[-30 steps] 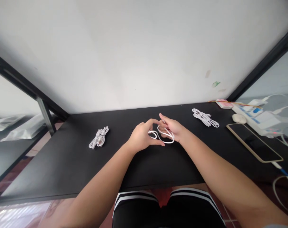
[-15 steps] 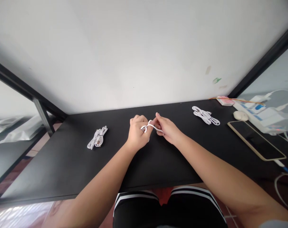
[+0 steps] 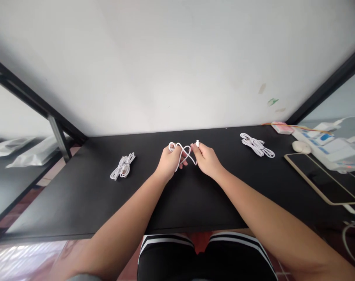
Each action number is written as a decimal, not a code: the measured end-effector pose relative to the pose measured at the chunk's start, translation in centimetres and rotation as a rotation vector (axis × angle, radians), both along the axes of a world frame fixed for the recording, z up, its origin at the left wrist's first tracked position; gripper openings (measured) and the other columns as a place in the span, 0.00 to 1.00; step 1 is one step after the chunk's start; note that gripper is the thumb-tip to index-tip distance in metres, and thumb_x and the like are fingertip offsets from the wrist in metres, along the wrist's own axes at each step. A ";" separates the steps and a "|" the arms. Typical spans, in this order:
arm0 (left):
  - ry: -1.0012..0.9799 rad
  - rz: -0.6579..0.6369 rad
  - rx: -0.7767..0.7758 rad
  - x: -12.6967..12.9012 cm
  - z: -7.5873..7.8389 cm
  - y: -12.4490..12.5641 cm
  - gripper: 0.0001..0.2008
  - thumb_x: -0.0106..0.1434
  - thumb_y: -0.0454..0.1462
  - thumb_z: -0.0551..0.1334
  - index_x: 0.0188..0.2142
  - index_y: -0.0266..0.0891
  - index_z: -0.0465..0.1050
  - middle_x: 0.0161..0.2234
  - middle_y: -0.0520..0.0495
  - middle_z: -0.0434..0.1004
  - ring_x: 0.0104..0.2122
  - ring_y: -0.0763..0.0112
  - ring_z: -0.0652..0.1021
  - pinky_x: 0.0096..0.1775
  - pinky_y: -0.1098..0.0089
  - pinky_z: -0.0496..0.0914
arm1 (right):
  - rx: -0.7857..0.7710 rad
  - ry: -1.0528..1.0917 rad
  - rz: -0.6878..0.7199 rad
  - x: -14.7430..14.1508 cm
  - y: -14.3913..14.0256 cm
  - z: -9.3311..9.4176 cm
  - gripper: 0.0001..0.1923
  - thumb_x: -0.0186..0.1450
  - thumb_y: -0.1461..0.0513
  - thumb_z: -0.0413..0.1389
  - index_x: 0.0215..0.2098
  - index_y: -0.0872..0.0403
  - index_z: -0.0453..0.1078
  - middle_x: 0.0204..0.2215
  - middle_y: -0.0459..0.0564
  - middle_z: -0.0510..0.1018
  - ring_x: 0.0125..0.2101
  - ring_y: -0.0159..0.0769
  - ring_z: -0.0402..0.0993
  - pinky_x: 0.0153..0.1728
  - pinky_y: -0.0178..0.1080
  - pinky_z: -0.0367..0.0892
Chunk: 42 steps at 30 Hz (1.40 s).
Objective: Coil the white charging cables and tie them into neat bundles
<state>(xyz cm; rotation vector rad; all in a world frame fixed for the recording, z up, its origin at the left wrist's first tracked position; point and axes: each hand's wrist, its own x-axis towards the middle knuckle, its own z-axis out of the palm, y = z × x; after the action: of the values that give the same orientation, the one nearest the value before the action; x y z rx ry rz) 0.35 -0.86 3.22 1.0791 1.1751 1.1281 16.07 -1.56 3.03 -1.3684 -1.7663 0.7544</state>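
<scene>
A white charging cable stretches between my two hands over the middle of the black table. My left hand is closed around its looped part, and loops stick out above the thumb and to the right. In my right hand the fingers pinch the cable close to a white plug, whose end pokes up past the thumb. Between the hands the cable crosses over itself. Part of it is hidden inside the left fingers.
One tied white cable bundle lies to the left, another bundle to the right. Farther right are a phone with a cord plugged in, a white rounded case and a power strip with chargers. A wall rises behind the table.
My right hand has turned, and a plug now shows above its thumb. More of the cable is visible in loops between my hands. My left hand has rotated, its thumb side now up.
</scene>
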 end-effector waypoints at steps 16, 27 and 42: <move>-0.252 -0.193 -0.320 -1.9 0.8 1.0 0.07 0.59 0.40 0.55 0.30 0.38 0.65 0.18 0.55 0.58 0.14 0.81 0.53 0.18 0.76 0.42 | -0.149 0.750 -0.294 1.9 3.2 -1.4 0.23 0.62 0.42 0.58 0.35 0.53 0.70 0.19 0.38 0.60 0.15 0.24 0.50 0.15 0.31 0.48; -0.134 -0.163 -0.040 -1.3 0.0 0.2 0.27 0.47 0.49 0.76 0.41 0.34 0.76 0.22 0.58 0.58 0.20 0.82 0.58 0.22 0.74 0.51 | -0.029 0.212 -0.043 1.6 2.3 -1.9 0.20 0.68 0.46 0.53 0.39 0.53 0.75 0.23 0.44 0.70 0.22 0.30 0.65 0.23 0.34 0.60; 0.128 0.071 0.183 -1.4 -0.8 1.0 0.19 0.63 0.50 0.62 0.30 0.35 0.77 0.30 0.43 0.80 0.32 0.66 0.78 0.35 0.69 0.69 | 0.048 0.020 0.219 0.3 0.2 -0.4 0.27 0.68 0.59 0.53 0.64 0.51 0.61 0.32 0.45 0.74 0.24 0.29 0.65 0.28 0.36 0.66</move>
<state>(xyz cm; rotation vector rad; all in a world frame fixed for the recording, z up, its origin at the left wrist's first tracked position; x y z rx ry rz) -1.06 0.12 2.46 1.2737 1.2366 1.2560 16.41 -1.40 2.67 -1.1445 -1.9265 0.8332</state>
